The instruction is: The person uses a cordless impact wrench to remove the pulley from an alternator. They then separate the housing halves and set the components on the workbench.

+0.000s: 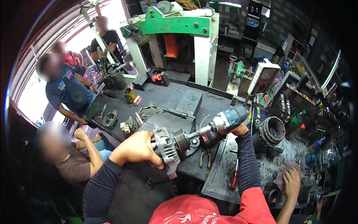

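Note:
My left hand (136,148) is wrapped around the ribbed metal housing of an alternator front half (164,147), thumb along its near side. A grooved pulley (181,141) faces right from that housing. In my right hand (239,129) is a cordless impact wrench (228,118), gripped at its handle and pointing left. Its socket (200,132) meets the middle of the pulley, in line with the shaft. Both hands are above the near edge of the dark bench. Pliers (206,158) with yellow and black handles lie below the wrench.
A green-and-white press frame (169,25) stands behind the dark bench (164,98), where a metal rod (179,113) and yellow can (129,95) lie. At right, a wooden bench holds a stator ring (269,131); another person's hand (292,183) holds a rag there. Several people are at left.

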### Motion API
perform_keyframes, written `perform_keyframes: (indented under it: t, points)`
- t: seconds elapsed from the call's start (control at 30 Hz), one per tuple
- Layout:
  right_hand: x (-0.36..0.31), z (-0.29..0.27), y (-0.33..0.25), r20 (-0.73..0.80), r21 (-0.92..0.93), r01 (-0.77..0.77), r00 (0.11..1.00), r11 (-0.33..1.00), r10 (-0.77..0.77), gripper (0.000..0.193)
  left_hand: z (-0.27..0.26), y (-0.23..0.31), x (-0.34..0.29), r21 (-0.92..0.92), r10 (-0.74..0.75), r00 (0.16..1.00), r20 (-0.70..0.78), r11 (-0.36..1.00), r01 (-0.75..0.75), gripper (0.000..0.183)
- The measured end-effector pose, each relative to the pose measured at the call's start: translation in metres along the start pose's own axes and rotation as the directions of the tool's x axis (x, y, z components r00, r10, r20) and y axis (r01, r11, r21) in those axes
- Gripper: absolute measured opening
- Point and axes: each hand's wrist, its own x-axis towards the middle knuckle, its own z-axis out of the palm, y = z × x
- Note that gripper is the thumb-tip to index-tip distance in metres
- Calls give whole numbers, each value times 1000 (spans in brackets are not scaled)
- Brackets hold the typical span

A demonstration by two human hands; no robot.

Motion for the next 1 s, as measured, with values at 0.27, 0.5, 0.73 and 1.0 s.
perform_keyframes:
  t: [0.27, 0.5, 0.73, 1.0]
  points:
    - [-30, -1, -20, 240, -639, 331, 943, 694, -229, 75, 44, -26, -7, 692, 600, 685, -414, 696, -191, 84]
    - [-53, 30, -33, 165, -630, 366, 925, 685, -343, 70, 38, -52, 13, 789, 780, 487, -392, 557, -258, 76]
    - [-86, 61, -80, 50, -302, -49, 996, 952, 68, 61, 28, -75, 15, 688, 762, 525, -378, 611, -391, 83]
    - [-100, 92, -116, -57, 200, -308, 944, 930, 325, 40, 22, -74, 17, 669, 766, 542, -346, 606, -430, 80]
